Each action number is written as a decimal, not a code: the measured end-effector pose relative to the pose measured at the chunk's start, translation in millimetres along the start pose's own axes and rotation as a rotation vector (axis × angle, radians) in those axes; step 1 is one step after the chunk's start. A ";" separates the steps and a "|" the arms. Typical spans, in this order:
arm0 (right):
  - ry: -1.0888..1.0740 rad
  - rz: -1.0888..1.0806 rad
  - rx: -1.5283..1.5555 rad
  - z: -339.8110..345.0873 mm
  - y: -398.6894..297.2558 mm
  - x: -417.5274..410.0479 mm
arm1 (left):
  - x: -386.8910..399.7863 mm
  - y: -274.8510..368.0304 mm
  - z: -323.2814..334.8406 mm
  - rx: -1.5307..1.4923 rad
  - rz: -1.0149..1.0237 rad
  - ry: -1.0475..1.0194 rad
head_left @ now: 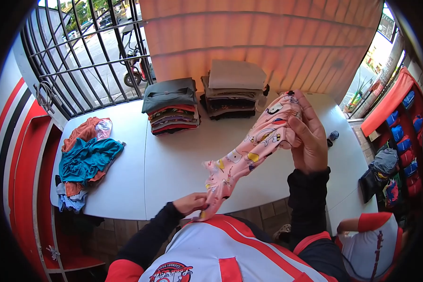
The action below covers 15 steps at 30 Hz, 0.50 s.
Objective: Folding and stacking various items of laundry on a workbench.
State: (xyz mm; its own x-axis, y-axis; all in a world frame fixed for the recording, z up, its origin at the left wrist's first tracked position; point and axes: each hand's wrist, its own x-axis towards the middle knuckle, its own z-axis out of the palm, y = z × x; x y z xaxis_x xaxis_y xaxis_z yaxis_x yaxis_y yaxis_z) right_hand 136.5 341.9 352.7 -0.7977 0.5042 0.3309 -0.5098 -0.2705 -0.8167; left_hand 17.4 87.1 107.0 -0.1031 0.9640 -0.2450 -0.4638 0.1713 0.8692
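A pink garment with a cartoon print (250,151) is stretched slantwise over the white table (176,169). My right hand (308,135) holds its gathered upper end, raised above the table. Near the table's front edge, my left hand (191,203) grips the lower end, close to my body. Beyond the garment stand two stacks of folded clothes: one with a grey-green piece on top (171,95), the other topped by a beige piece (236,75). At the left lies a loose heap with a teal garment (88,158) and a rust-coloured garment (83,132).
Small dark items (333,137) lie on the table's right part. Behind the table are an orange curtain (268,38) and a barred window (91,53). A co-worker (370,243) is at the lower right, near shelves with blue and red bundles (403,144). Red shelving (44,176) stands left.
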 end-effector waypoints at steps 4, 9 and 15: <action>0.046 0.020 -0.026 0.3 7.1 2.7 | 48.5 3.4 27.6 -0.303 0.295 0.092; 0.091 -0.032 -0.064 -17.0 -11.9 -0.6 | 7.6 58.2 14.2 -0.393 0.361 0.179; 0.205 -0.090 -0.214 -47.9 15.2 5.1 | 0.3 39.2 9.0 -0.338 0.385 0.488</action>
State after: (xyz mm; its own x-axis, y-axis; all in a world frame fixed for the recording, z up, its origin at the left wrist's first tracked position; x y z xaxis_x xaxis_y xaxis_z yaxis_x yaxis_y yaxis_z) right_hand 140.2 379.6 319.3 -0.6598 0.6790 0.3219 -0.4785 -0.0493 -0.8767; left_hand 7.2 95.9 144.8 -0.6603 0.7290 -0.1802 -0.5549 -0.3120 0.7712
